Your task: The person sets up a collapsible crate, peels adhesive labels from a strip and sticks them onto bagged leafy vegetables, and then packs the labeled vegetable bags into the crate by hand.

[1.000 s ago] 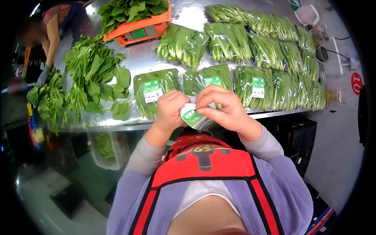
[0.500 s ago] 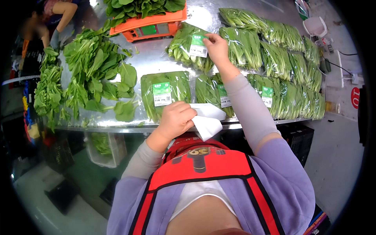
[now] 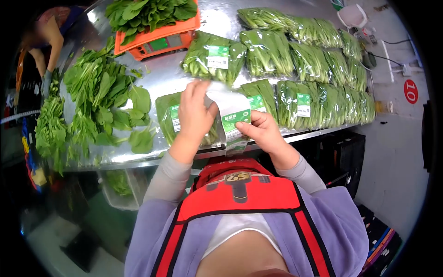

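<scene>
Label strip [image 3: 236, 119] held over front edge of metal table [image 3: 164, 71], pinched betw. thumb & fingers of R hand [image 3: 269, 134]. L hand [image 3: 196, 113] seen part-open beside strip, grip unclear; labelled veg. bag [image 3: 214, 57] noted near orange scale [image 3: 187, 40].

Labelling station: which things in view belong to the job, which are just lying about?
Likely in the job:
- left hand
- right hand
- label strip
- bagged greens

Likely just lying about, for labelling:
- orange scale
- loose greens
- white tub
- black crates
</scene>
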Tool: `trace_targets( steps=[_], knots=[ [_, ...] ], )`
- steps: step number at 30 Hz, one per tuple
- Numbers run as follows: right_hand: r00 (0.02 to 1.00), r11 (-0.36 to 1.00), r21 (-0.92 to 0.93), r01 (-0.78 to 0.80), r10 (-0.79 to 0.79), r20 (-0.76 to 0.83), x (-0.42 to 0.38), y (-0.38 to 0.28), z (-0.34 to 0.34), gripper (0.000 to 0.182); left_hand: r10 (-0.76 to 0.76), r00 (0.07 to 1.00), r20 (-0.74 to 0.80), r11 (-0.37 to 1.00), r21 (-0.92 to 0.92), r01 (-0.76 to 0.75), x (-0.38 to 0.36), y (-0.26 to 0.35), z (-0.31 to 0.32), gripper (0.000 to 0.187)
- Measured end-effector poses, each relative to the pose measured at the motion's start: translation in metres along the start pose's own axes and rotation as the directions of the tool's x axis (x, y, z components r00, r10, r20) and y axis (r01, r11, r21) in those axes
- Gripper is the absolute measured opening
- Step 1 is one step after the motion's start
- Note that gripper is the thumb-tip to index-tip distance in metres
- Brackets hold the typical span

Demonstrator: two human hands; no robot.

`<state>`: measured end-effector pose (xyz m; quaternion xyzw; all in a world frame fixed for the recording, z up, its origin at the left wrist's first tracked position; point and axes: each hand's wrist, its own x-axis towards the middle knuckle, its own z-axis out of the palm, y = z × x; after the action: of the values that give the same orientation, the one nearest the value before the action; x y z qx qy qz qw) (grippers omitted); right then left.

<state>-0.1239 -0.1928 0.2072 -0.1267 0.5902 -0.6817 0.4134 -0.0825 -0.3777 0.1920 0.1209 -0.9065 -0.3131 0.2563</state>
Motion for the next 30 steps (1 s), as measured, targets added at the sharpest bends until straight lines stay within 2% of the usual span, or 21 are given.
trace_targets(
  steps=[1, 2, 4, 5, 6, 7, 8, 9, 10, 11, 12, 14, 16, 17, 20, 22, 24, 26, 28, 30],
  knots=[
    [1.0, 1.0, 0.001, 0.006, -0.006, -0.015, -0.002, 0.0, 0.001, 0.016, -0.019, 1.0, 0.019, 0.999, 0.039, 0.018, 0.003, 0.012, -0.006, 0.056],
    [0.997, 1.0, 0.003, 0.022, -0.022, -0.067, -0.004, -0.001, 0.0, 0.015, -0.006, 1.0, 0.026, 0.999, 0.034, 0.005, 0.004, 0.016, -0.005, 0.056],
    [0.991, 0.999, 0.015, 0.044, -0.042, -0.123, -0.008, -0.003, 0.0, 0.014, 0.251, 0.963, -0.097, 0.942, -0.204, -0.266, 0.005, 0.023, -0.006, 0.055],
    [0.991, 0.998, 0.034, 0.052, -0.048, -0.124, -0.01, -0.007, -0.001, 0.014, 0.4, 0.914, -0.064, 0.899, -0.166, -0.405, 0.013, 0.038, -0.013, 0.045],
    [0.991, 0.997, 0.052, 0.057, -0.05, -0.122, -0.012, -0.011, -0.004, 0.015, 0.404, 0.913, -0.064, 0.898, -0.162, -0.409, 0.013, 0.04, -0.009, 0.045],
    [0.991, 0.997, 0.054, 0.061, -0.054, -0.118, -0.015, -0.017, -0.008, 0.015, 0.375, 0.925, 0.064, 0.872, -0.362, -0.328, 0.013, 0.039, -0.003, 0.038],
    [0.991, 0.994, -0.077, 0.075, -0.083, -0.102, -0.019, -0.023, -0.014, 0.015, 0.362, 0.911, 0.195, 0.819, -0.534, -0.211, 0.013, 0.041, 0.001, 0.031],
    [0.99, 0.974, -0.206, 0.092, -0.11, -0.082, -0.02, -0.027, -0.02, 0.016, 0.339, 0.926, 0.164, 0.807, -0.556, -0.196, 0.014, 0.047, 0.005, 0.018],
    [0.991, 0.975, -0.201, 0.097, -0.114, -0.076, -0.02, -0.029, -0.026, 0.016, 0.339, 0.926, 0.166, 0.812, -0.549, -0.199, 0.015, 0.051, 0.008, 0.018],
    [0.93, 0.89, -0.378, 0.254, -0.333, -0.158, -0.018, -0.032, -0.031, 0.017, 0.334, 0.929, 0.162, 0.815, -0.545, -0.198, 0.014, 0.056, 0.011, 0.018],
    [0.815, 0.745, -0.554, 0.37, -0.547, -0.191, -0.018, -0.035, -0.038, 0.018, 0.331, 0.931, 0.154, 0.817, -0.54, -0.202, 0.014, 0.061, 0.014, 0.018],
    [0.809, 0.741, -0.521, 0.424, -0.569, -0.151, -0.018, -0.045, -0.056, 0.019, 0.316, 0.938, 0.142, 0.83, -0.52, -0.202, 0.016, 0.076, 0.022, 0.017],
    [0.822, 0.718, -0.444, 0.536, -0.565, 0.078, -0.018, -0.047, -0.077, 0.018, 0.302, 0.943, 0.138, 0.843, -0.5, -0.197, 0.019, 0.089, 0.03, 0.017],
    [0.849, 0.77, -0.388, 0.506, -0.524, 0.068, -0.022, -0.054, -0.084, 0.017, 0.322, 0.936, 0.14, 0.858, -0.462, -0.226, 0.022, 0.095, 0.034, 0.017],
    [0.857, 0.819, -0.283, 0.5, -0.515, 0.023, -0.024, -0.054, -0.109, 0.017, 0.358, 0.926, 0.12, 0.864, -0.42, -0.279, 0.032, 0.109, 0.053, 0.018],
    [0.835, 0.793, -0.298, 0.532, -0.549, 0.03, -0.029, -0.062, -0.126, 0.016, 0.38, 0.914, 0.142, 0.87, -0.391, -0.301, 0.033, 0.109, 0.067, 0.018],
    [0.741, 0.73, -0.271, 0.627, -0.667, -0.082, -0.037, -0.077, -0.147, 0.014, 0.383, 0.909, 0.166, 0.883, -0.354, -0.308, 0.032, 0.108, 0.077, 0.019],
    [0.625, 0.659, -0.145, 0.738, -0.749, -0.221, -0.027, -0.085, -0.173, 0.015, 0.349, 0.907, 0.237, 0.92, -0.273, -0.282, 0.027, 0.107, 0.081, 0.02],
    [0.697, 0.803, 0.028, 0.595, -0.499, -0.515, -0.007, -0.096, -0.19, 0.018, 0.323, 0.906, 0.273, 0.936, -0.234, -0.263, 0.02, 0.103, 0.086, 0.02],
    [0.754, 0.882, -0.121, 0.455, -0.454, -0.474, 0.042, -0.095, -0.218, 0.023, 0.355, 0.904, 0.237, 0.919, -0.265, -0.291, 0.014, 0.096, 0.094, 0.017]
  ],
)
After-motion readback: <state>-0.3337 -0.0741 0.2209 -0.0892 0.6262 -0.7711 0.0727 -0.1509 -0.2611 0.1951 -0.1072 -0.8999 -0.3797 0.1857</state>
